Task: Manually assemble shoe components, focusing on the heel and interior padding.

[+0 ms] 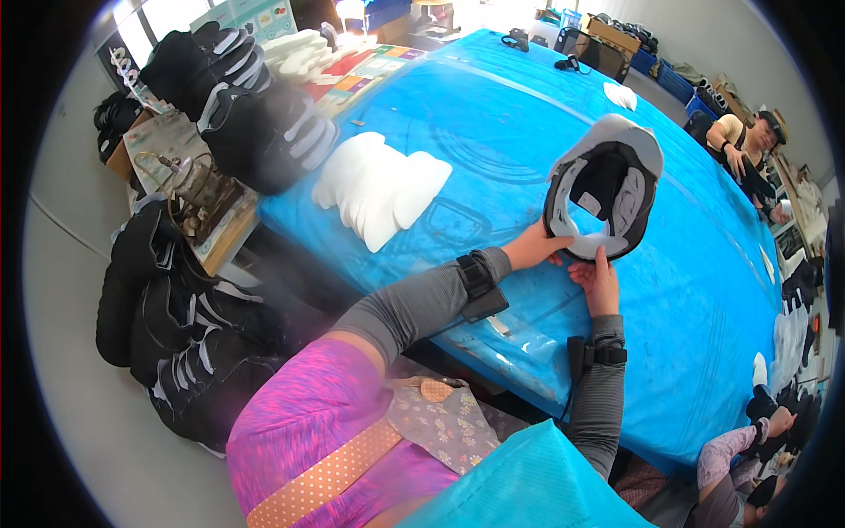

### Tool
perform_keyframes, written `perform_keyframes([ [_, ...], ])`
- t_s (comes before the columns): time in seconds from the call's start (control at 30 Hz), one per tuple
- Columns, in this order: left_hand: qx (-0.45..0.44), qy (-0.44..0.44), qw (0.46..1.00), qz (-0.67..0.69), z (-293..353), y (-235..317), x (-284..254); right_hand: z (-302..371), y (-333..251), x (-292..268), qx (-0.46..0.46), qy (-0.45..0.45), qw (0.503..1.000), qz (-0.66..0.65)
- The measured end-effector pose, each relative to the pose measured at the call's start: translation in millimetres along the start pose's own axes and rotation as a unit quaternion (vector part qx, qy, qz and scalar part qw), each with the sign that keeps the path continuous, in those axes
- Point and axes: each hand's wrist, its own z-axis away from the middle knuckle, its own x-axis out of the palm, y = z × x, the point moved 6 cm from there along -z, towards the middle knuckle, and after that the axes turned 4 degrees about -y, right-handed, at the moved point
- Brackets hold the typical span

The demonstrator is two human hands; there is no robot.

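Note:
Over the blue-covered table I hold up a shoe upper (647,189), grey outside with a black lining and pale padding showing in its opening. My left hand (536,246) grips the near left part of its rim, the thumb on the pale inner edge. At the near end, my right hand (598,280) pinches the rim with its thumb up and fingers beneath. Part of the fingers of both hands is hidden under the upper. Left of the hands lies a fanned pile of white sole-shaped pads (383,185).
Stacks of black shoe uppers (255,132) stand at the table's left edge. More black uppers (198,343) are heaped below. A sewing machine (195,189) sits at the left. A few white pads (620,96) lie far off. Co-workers (748,145) sit along the right side.

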Motion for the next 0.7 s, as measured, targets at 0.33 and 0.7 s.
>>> perform_keyframes([
  [0.33,-0.078,0.012,0.996,0.045,-2.6,4.6,-5.3,0.6,-2.0,2.6,0.002,0.007,1.0,0.002],
  [0.7,-0.108,0.032,0.985,0.133,-12.0,1.6,-3.3,13.2,-31.2,0.2,-0.077,-0.027,0.995,0.065],
])
